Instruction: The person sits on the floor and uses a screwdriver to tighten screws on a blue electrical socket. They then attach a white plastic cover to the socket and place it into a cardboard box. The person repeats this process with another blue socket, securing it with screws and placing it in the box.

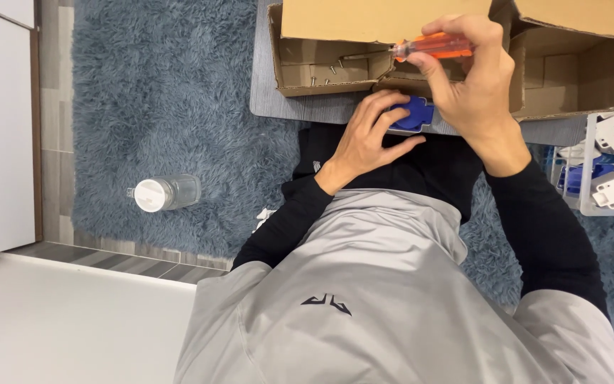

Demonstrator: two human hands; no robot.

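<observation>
Blue plastic socket part [415, 116] pinned by left hand [371, 139] beside open cardboard box [321, 71]; right hand [474, 78] grips orange-handled screwdriver [435, 47]. Keep it vertical.

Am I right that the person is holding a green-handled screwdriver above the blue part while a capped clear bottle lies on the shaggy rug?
Not quite: the head view shows the screwdriver has an orange handle, not green. The right hand holds it above the blue part, which the left hand steadies, and the capped clear bottle does lie on the shaggy rug.
</observation>
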